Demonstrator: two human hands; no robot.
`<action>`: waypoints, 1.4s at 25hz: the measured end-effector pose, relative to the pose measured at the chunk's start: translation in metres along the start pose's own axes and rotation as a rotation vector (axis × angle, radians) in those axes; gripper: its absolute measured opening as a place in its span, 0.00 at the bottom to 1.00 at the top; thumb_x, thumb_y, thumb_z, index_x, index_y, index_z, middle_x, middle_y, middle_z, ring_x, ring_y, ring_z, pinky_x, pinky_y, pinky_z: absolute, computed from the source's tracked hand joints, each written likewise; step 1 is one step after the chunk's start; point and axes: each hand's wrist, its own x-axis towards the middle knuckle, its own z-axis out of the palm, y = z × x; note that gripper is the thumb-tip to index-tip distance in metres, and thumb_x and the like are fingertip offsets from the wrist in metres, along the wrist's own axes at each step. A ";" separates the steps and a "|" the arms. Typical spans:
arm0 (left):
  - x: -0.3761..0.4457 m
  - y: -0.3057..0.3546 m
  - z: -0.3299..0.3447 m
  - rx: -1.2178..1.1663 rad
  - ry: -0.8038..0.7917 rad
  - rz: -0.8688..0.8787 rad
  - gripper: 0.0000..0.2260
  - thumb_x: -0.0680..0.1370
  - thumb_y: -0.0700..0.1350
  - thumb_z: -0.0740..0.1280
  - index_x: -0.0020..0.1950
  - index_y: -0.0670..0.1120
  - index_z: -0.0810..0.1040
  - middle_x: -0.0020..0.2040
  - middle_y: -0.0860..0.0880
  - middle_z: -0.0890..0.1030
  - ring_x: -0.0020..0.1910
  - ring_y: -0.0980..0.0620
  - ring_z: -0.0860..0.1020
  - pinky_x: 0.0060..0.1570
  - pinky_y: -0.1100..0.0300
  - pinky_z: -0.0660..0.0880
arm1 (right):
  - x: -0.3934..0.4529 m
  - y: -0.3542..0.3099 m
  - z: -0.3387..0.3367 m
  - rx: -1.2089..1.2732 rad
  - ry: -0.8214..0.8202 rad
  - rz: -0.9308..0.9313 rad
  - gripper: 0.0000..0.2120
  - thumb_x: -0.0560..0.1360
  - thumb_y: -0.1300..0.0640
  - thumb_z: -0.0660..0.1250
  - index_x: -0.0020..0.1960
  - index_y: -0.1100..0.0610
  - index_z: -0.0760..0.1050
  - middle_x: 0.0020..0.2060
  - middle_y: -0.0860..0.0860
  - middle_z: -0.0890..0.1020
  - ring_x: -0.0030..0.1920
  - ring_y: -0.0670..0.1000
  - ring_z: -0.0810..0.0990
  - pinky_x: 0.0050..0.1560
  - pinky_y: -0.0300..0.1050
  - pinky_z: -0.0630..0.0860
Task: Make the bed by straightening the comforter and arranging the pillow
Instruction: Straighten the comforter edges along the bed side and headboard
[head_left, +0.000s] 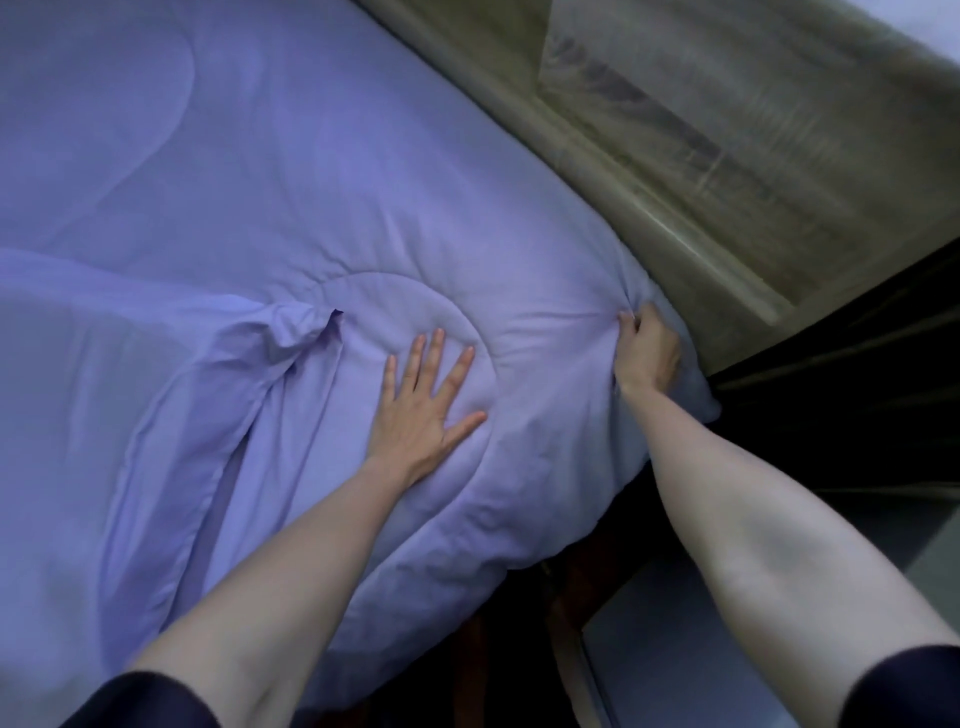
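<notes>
A lavender quilted comforter (249, 171) covers the bed and fills most of the view. My left hand (423, 402) lies flat on it with fingers spread, pressing on a round stitched area. My right hand (647, 351) is closed on the comforter's corner at the bed's right edge, bunching the fabric. A thinner lavender sheet (171, 374) lies folded and creased over the comforter to the left of my left hand. No pillow is in view.
A pale wooden panelled board (701, 156) runs diagonally along the bed's far right edge. Below the corner is a dark gap (831, 415) beside the bed, and a strip of light floor (675, 649) shows at bottom right.
</notes>
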 end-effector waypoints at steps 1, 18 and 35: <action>0.000 0.001 -0.002 -0.009 -0.007 0.003 0.35 0.74 0.69 0.46 0.77 0.57 0.41 0.80 0.47 0.45 0.79 0.45 0.46 0.75 0.42 0.46 | 0.003 0.004 -0.008 -0.010 0.020 -0.031 0.15 0.81 0.52 0.58 0.48 0.65 0.70 0.46 0.68 0.80 0.46 0.65 0.79 0.43 0.53 0.72; -0.116 -0.047 0.009 -0.074 -0.029 -0.250 0.52 0.62 0.78 0.55 0.79 0.53 0.46 0.80 0.46 0.47 0.79 0.46 0.49 0.72 0.47 0.61 | -0.167 -0.066 0.058 -0.231 -0.214 -0.381 0.39 0.74 0.34 0.61 0.79 0.49 0.53 0.79 0.51 0.51 0.79 0.59 0.47 0.74 0.63 0.45; -0.253 -0.057 0.032 -0.045 -0.149 -0.328 0.58 0.63 0.59 0.75 0.78 0.50 0.37 0.79 0.45 0.38 0.79 0.49 0.49 0.75 0.56 0.54 | -0.302 -0.036 0.074 -0.338 -0.309 -0.588 0.35 0.79 0.43 0.60 0.80 0.52 0.50 0.79 0.56 0.48 0.78 0.61 0.46 0.76 0.56 0.48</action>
